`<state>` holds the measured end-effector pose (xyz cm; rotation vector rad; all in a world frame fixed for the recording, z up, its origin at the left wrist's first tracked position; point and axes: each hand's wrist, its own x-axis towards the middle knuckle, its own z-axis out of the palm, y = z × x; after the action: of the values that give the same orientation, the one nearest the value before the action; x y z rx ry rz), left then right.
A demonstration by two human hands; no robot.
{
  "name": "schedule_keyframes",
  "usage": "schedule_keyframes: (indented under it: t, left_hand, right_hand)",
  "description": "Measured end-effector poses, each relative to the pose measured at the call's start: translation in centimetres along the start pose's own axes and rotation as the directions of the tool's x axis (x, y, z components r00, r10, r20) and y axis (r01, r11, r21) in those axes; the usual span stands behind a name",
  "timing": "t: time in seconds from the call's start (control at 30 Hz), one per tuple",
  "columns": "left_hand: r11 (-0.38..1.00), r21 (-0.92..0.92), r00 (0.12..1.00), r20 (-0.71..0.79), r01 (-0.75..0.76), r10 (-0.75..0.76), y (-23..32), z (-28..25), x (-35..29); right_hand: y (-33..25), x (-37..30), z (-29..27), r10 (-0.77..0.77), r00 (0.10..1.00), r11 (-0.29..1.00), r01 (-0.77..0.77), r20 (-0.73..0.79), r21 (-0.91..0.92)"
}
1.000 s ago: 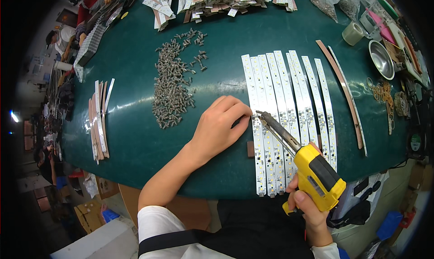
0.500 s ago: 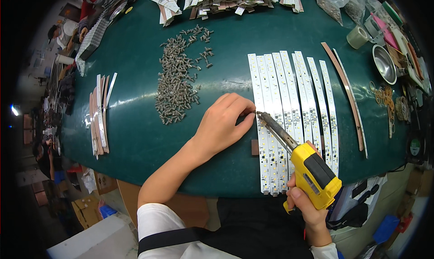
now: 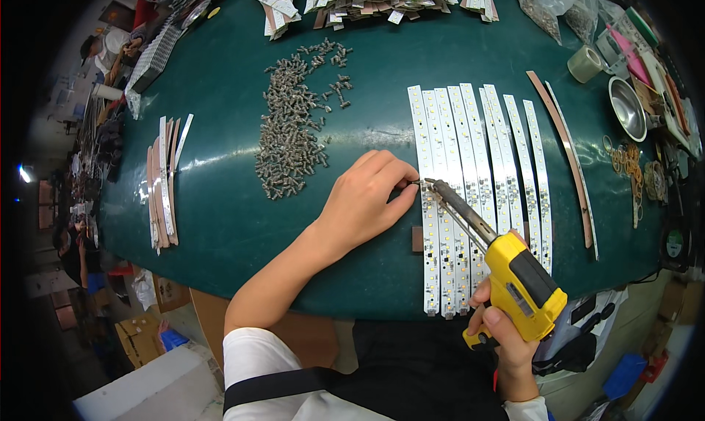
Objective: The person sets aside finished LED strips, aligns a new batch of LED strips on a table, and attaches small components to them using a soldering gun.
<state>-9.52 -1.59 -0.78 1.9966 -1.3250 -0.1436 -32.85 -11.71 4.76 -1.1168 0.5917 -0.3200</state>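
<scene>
My left hand [image 3: 371,195] pinches a small dark leaded component [image 3: 416,182] at the left edge of the leftmost LED strip [image 3: 416,127]. Thumb and forefinger mostly hide it. In my right hand [image 3: 507,338] is a yellow and black soldering gun [image 3: 525,285], gripped by its handle. Its dark tip points up and left and rests at or just above that strip, close to the pinched component; contact cannot be made out. Several white LED strips lie side by side, running away from me. A brown bar [image 3: 418,239] shows from under them.
A pile of small metallic components [image 3: 290,127] lies left of the strips. Loose strips [image 3: 163,186] sit at far left, stacked strips [image 3: 382,2] at the back. On the right are a curved brown strip [image 3: 565,153], a tape roll [image 3: 584,64], a metal bowl [image 3: 628,110] and rubber bands [image 3: 628,164].
The soldering gun in my right hand has moved slightly right and down, its tip a little farther from my left fingertips. My left hand stays almost still, pinching. The view has shifted slightly.
</scene>
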Motion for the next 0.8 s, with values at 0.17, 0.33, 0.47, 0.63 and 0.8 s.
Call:
schedule_keyframes:
  t: [0.17, 0.33, 0.47, 0.63, 0.8]
  left_hand:
    - [1.0, -0.009, 1.0, -0.008, 0.002, -0.002, 0.06, -0.11, 0.0]
    - [1.0, -0.026, 1.0, 0.001, 0.007, -0.007, 0.06, -0.22, 0.02]
    - [1.0, -0.01, 1.0, -0.001, -0.017, 0.017, -0.01, -0.25, 0.03]
    - [1.0, -0.012, 1.0, -0.015, 0.0, 0.0, 0.14, -0.37, 0.17]
    - [1.0, -0.007, 1.0, -0.014, -0.009, 0.009, 0.05, -0.41, 0.18]
  right_hand:
    - [-0.05, -0.03, -0.2, -0.021, 1.0, 1.0, 0.022, -0.01, 0.023]
    - [-0.23, -0.13, -0.28, -0.037, 0.999, 0.999, 0.038, -0.022, 0.033]
    - [-0.28, -0.2, -0.64, -0.004, 1.0, 1.0, 0.004, -0.017, 0.017]
    - [-0.2, 0.17, -0.37, 0.038, 0.999, 0.999, -0.038, 0.01, 0.001]
    - [-0.21, 0.56, -0.16, 0.086, 0.996, 0.996, -0.086, 0.017, 0.008]
